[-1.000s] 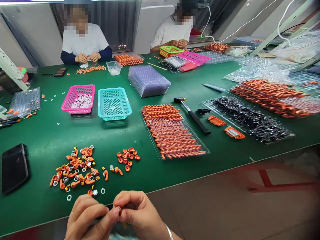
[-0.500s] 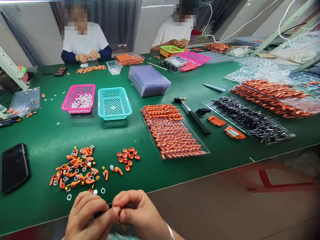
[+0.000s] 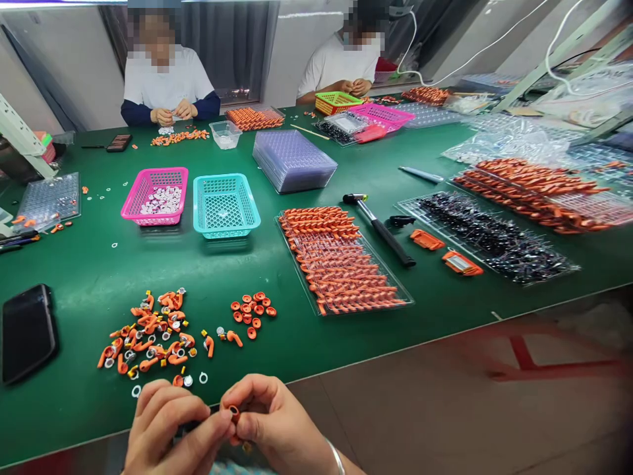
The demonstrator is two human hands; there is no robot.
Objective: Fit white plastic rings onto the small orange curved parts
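Down at the bottom of the frame, the left hand (image 3: 165, 429) and the right hand (image 3: 277, 425) meet just past the near edge of the green table (image 3: 316, 165). Both hands pinch one small orange piece (image 3: 234, 413) between their fingertips. It has a dark round hole that faces up. The fingers are closed tight around it, so most of the piece is hidden.

Just above the hands lies a messy pile of orange parts (image 3: 148, 333) mixed with little white rings. To the right of that pile sits a small bunch of orange round caps (image 3: 253, 309). A black phone (image 3: 27, 330) lies flat at the left edge.

In the middle of the frame is a clear tray (image 3: 346, 264) full of orange pieces in rows. A black hammer (image 3: 380, 227) lies just beside it on the right. Higher up and to the left stand a pink basket (image 3: 155, 194) and a blue basket (image 3: 225, 204), side by side. The pink one holds white bits.

At the top of the frame, two other people in white shirts sit at the far side of the table with their hands close together.
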